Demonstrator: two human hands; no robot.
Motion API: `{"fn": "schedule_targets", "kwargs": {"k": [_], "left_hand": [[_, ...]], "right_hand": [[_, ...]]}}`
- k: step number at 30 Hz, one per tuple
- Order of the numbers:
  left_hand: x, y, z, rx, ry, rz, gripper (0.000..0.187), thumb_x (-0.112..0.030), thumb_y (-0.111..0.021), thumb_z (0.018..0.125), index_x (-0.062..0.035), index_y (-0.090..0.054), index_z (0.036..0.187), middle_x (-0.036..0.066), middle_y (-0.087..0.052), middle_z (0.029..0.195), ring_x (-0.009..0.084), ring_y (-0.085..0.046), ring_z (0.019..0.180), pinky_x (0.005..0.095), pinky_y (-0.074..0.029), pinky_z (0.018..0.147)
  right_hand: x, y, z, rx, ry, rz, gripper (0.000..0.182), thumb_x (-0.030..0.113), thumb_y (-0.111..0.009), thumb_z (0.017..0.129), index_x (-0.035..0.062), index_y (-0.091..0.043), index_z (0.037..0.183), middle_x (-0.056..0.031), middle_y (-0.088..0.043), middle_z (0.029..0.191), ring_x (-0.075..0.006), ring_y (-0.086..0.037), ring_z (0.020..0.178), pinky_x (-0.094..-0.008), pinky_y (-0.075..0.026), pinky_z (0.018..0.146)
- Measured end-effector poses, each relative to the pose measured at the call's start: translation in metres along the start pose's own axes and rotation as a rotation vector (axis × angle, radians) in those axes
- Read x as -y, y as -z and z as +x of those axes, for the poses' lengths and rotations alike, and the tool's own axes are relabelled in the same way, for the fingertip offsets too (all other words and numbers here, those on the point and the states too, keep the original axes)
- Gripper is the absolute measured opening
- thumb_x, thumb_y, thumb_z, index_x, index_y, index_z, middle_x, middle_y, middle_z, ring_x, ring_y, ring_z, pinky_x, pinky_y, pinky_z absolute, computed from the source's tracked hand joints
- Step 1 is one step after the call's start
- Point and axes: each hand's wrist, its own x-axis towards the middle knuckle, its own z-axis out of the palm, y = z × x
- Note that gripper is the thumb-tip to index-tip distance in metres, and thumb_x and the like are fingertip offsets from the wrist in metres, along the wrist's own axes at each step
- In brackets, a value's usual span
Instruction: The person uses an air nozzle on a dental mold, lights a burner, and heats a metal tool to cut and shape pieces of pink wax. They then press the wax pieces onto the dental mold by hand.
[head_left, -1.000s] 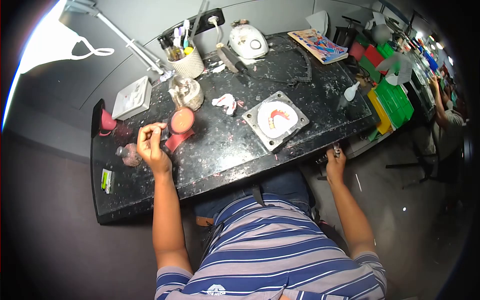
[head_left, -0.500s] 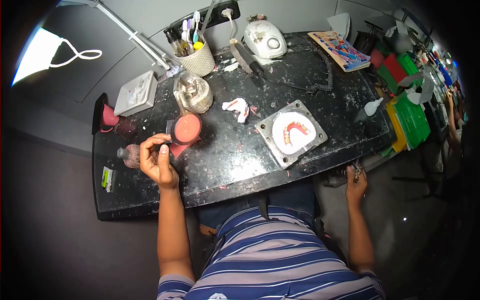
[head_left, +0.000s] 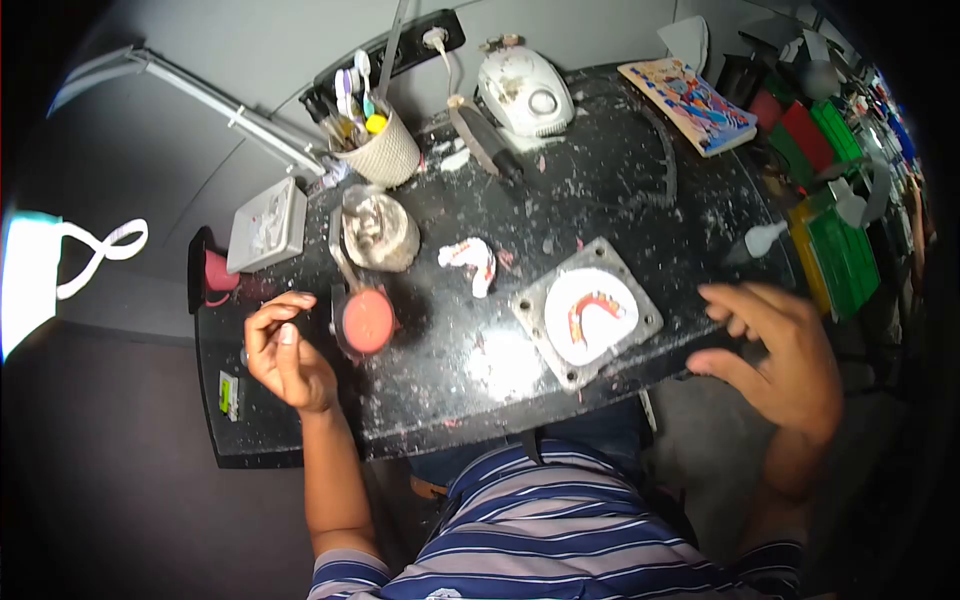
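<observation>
My left hand (head_left: pixel 288 360) hovers at the left part of the bench with curled, parted fingers and nothing visible between them. Just right of it, apart from the fingertips, stands a dark cup of pink material (head_left: pixel 369 322). My right hand (head_left: pixel 775 360) is raised by the bench's right front edge, thumb and fingers spread, slightly blurred. Left of that hand lies a square metal flask half (head_left: pixel 523 303) with white plaster, in which a denture (head_left: pixel 596 304) with pink gum and teeth is set. A white horseshoe-shaped piece (head_left: pixel 479 264) with reddish marks lies mid-bench.
A jar of whitish lumps (head_left: pixel 387 240) stands behind the cup. Farther back are a holder with brushes (head_left: pixel 385 155), a white control unit (head_left: pixel 527 90) and a grey handpiece (head_left: pixel 480 140). A white tray (head_left: pixel 268 225) sits left, a colourful book (head_left: pixel 690 105) back right.
My right hand has risen from below the bench edge, where it was around a small metallic thing, and is now spread. My left hand has moved left, off the cup.
</observation>
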Motion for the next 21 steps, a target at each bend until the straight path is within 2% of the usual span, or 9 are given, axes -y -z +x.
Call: {"fn": "schedule_targets", "kwargs": {"k": [3, 7, 9, 11, 13, 15, 17, 19, 21], "left_hand": [[-0.007, 0.011, 0.037, -0.033, -0.049, 0.13, 0.016, -0.004, -0.054, 0.1, 0.0089, -0.061, 0.107, 0.026, -0.067, 0.106, 0.0306, -0.065, 0.104, 0.0424, -0.05, 0.101], [-0.011, 0.035, 0.047, -0.063, -0.082, 0.178, 0.016, -0.002, -0.05, 0.102, 0.0082, -0.06, 0.109, 0.025, -0.067, 0.108, 0.0311, -0.065, 0.106, 0.0438, -0.05, 0.101], [-0.015, 0.046, 0.032, -0.11, -0.011, 0.323, 0.012, -0.001, -0.055, 0.102, 0.0062, -0.062, 0.109, 0.023, -0.069, 0.112, 0.0295, -0.065, 0.11, 0.0426, -0.049, 0.104], [-0.017, 0.061, 0.012, -0.147, 0.002, 0.462, 0.014, -0.003, -0.061, 0.101, 0.0053, -0.063, 0.112, 0.02, -0.069, 0.113, 0.0297, -0.065, 0.111, 0.0423, -0.048, 0.105], [-0.019, 0.078, -0.008, -0.18, 0.019, 0.606, 0.018, -0.006, -0.066, 0.099, 0.0045, -0.065, 0.114, 0.018, -0.07, 0.114, 0.0299, -0.066, 0.113, 0.042, -0.048, 0.106], [-0.018, 0.096, -0.022, -0.16, 0.11, 0.941, 0.029, -0.011, -0.072, 0.099, 0.0029, -0.065, 0.124, 0.015, -0.068, 0.122, 0.0298, -0.064, 0.118, 0.0418, -0.044, 0.111], [-0.007, 0.118, -0.038, -0.16, 0.308, 0.889, 0.05, -0.02, -0.079, 0.098, 0.0025, -0.059, 0.138, 0.019, -0.064, 0.136, 0.0322, -0.06, 0.128, 0.0422, -0.041, 0.116], [-0.006, 0.121, -0.044, -0.109, 0.398, 0.934, 0.059, -0.025, -0.082, 0.096, 0.0017, -0.056, 0.142, 0.022, -0.062, 0.141, 0.035, -0.058, 0.133, 0.044, -0.041, 0.117], [-0.007, 0.113, -0.049, -0.091, 0.371, 1.053, 0.072, -0.029, -0.086, 0.09, -0.0018, -0.052, 0.148, 0.026, -0.059, 0.146, 0.0432, -0.057, 0.136, 0.0492, -0.04, 0.119]], "right_hand": [[0.029, 0.005, 0.098, -0.021, 0.259, -0.126, 0.047, 0.034, -0.084, 0.09, -0.0032, -0.073, 0.116, -0.0222, -0.074, 0.098, -0.0396, -0.073, 0.088, -0.0474, -0.059, 0.076], [0.053, -0.019, 0.19, -0.004, 0.422, -0.296, 0.039, 0.033, -0.081, 0.093, -0.0011, -0.074, 0.111, -0.0214, -0.074, 0.097, -0.043, -0.072, 0.092, -0.0496, -0.057, 0.086], [0.073, -0.031, 0.22, 0.028, 0.432, -0.251, 0.031, 0.024, -0.081, 0.093, -0.0066, -0.077, 0.095, -0.0285, -0.074, 0.09, -0.045, -0.075, 0.088, -0.0518, -0.06, 0.078], [0.089, -0.041, 0.241, 0.085, 0.378, -0.313, 0.031, 0.027, -0.081, 0.093, -0.0016, -0.075, 0.104, -0.0241, -0.074, 0.091, -0.0427, -0.074, 0.094, -0.0519, -0.057, 0.084], [0.092, -0.059, 0.254, -0.022, 0.39, -0.266, 0.028, 0.024, -0.081, 0.092, -0.0016, -0.076, 0.102, -0.0244, -0.075, 0.093, -0.0427, -0.074, 0.095, -0.0525, -0.057, 0.084], [0.091, -0.075, 0.274, -0.13, 0.388, -0.328, 0.026, 0.022, -0.081, 0.092, -0.0012, -0.076, 0.103, -0.0237, -0.075, 0.094, -0.0421, -0.075, 0.096, -0.0521, -0.057, 0.084], [0.091, -0.081, 0.286, -0.199, 0.382, -0.331, 0.024, 0.02, -0.082, 0.091, -0.0007, -0.074, 0.1, -0.0226, -0.076, 0.094, -0.0416, -0.075, 0.095, -0.0514, -0.058, 0.082], [0.092, -0.081, 0.294, -0.252, 0.356, -0.301, 0.022, 0.019, -0.083, 0.089, -0.0003, -0.073, 0.096, -0.0225, -0.076, 0.093, -0.0417, -0.075, 0.093, -0.0507, -0.058, 0.081], [0.094, -0.086, 0.295, -0.26, 0.345, -0.318, 0.022, 0.018, -0.083, 0.088, 0.0002, -0.071, 0.092, -0.0221, -0.075, 0.091, -0.0416, -0.074, 0.09, -0.0502, -0.057, 0.079]]}}
